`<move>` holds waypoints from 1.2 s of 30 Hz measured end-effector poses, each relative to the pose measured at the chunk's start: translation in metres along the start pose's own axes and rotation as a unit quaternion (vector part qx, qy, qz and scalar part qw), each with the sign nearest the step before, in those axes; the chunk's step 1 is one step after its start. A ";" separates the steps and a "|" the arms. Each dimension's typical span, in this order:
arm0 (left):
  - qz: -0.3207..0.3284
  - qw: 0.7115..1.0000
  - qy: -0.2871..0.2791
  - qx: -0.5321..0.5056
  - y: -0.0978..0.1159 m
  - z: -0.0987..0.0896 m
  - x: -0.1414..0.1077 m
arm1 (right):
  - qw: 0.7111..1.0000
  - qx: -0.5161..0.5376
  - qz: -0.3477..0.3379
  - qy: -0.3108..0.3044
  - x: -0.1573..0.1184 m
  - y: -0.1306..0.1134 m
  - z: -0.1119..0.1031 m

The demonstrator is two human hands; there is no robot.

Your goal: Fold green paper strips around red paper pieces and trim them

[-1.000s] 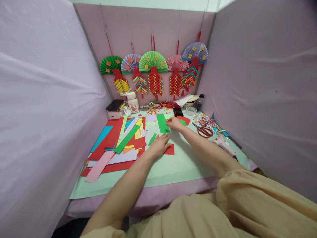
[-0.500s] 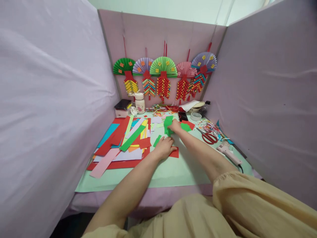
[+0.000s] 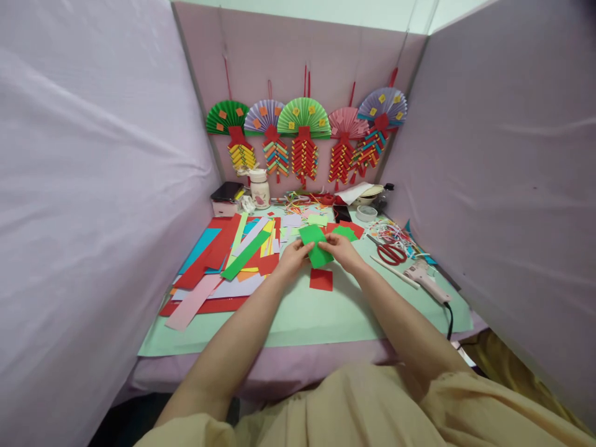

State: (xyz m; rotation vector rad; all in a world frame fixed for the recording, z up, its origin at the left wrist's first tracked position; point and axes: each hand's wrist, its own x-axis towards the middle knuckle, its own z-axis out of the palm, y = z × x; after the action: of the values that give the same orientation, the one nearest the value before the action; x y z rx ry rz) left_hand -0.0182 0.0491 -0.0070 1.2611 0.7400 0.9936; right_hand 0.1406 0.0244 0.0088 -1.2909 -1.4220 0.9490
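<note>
Between my two hands is a green piece of paper [image 3: 316,247], raised a little over the table. My left hand [image 3: 293,256] pinches its left edge with the thumb on top. On the other side, my right hand [image 3: 343,249] grips the right edge, thumb also on the face. Whether it is one sheet or several stacked, I cannot tell. Just below it, a red paper square [image 3: 321,280] lies flat on the green tabletop. More green paper pieces [image 3: 345,233] rest on red ones beyond my right hand.
Coloured paper strips [image 3: 246,256] spread over the left side. To the right are red-handled scissors [image 3: 391,253], a white stick [image 3: 395,272], a glue gun [image 3: 427,280] and tangled cords [image 3: 395,236]. A bottle [image 3: 259,189] stands behind; paper fan ornaments [image 3: 304,118] hang on the back panel.
My left hand has lifted off the table and the red square and taken the green paper's left edge. The right hand has brought the paper nearer. A white stick now shows beside the scissors.
</note>
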 end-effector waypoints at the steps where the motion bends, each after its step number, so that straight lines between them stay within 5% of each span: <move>1: -0.002 1.000 0.010 -0.020 -0.001 -0.001 0.000 | 1.000 -0.007 0.003 -0.011 -0.009 0.001 0.002; 5: 0.041 0.991 0.116 0.049 -0.002 -0.009 0.003 | 0.972 -0.234 0.004 0.005 -0.040 0.003 -0.002; 9: 0.081 0.973 0.167 0.136 0.000 -0.013 0.005 | 0.917 -0.393 0.011 -0.069 -0.059 0.004 -0.006; 21: 0.113 0.948 0.206 0.215 -0.001 -0.009 0.005 | 0.917 -0.391 0.033 -0.075 -0.058 0.011 -0.004; 26: 0.103 0.962 0.161 0.193 -0.002 -0.007 0.005 | 0.926 -0.375 -0.027 -0.036 -0.059 0.009 -0.005; 32: 0.090 0.958 0.159 0.223 -0.003 -0.004 0.005 | 0.885 -0.459 0.069 -0.013 -0.061 0.002 -0.008; 36: 0.087 0.954 0.168 0.232 -0.004 -0.005 0.005 | 0.890 -0.444 0.090 -0.042 -0.060 0.004 -0.004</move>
State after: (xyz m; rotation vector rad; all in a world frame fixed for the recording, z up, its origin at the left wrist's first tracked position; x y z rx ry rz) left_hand -0.0198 0.0553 -0.0112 1.6006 1.1926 1.2425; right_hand 0.1448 -0.0341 -0.0026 -2.0884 -1.9274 0.4437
